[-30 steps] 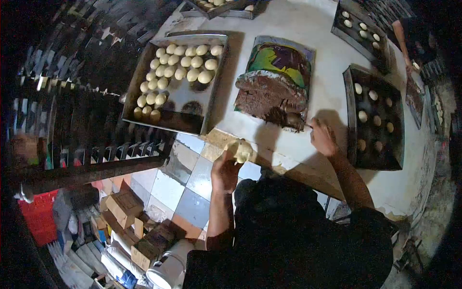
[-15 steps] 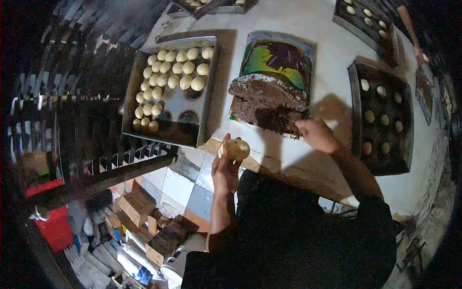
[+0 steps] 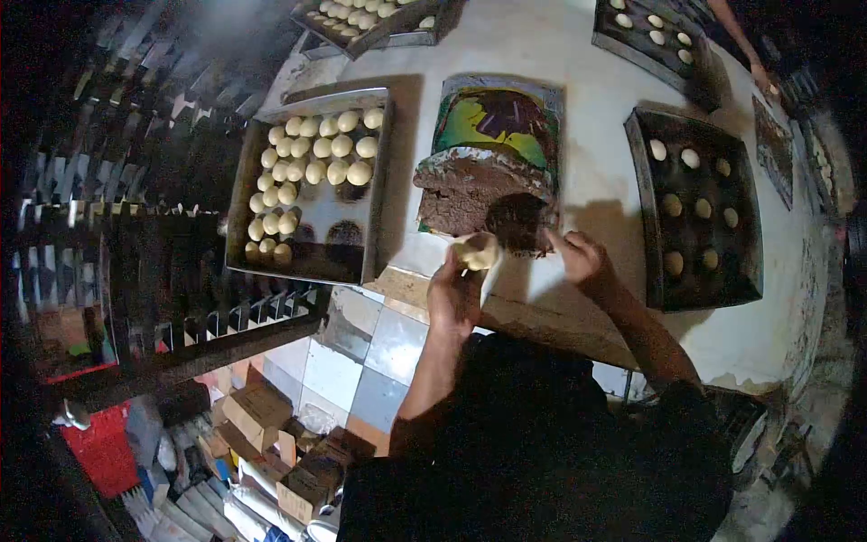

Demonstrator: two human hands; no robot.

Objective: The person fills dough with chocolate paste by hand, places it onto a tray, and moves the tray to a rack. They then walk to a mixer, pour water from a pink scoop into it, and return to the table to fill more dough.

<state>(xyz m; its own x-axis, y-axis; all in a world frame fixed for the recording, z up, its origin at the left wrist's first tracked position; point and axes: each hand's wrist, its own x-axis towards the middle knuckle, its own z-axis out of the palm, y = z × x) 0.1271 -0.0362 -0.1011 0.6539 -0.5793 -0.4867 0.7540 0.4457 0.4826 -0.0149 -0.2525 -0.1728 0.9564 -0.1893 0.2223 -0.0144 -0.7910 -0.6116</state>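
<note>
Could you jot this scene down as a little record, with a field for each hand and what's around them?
Left hand: holds a dough piece
Right hand: at the edge of the brown paste; any tool is unclear
Left tray: many pale dough balls
Right tray: fewer balls, spaced apart
Far right: another person's arm
</note>
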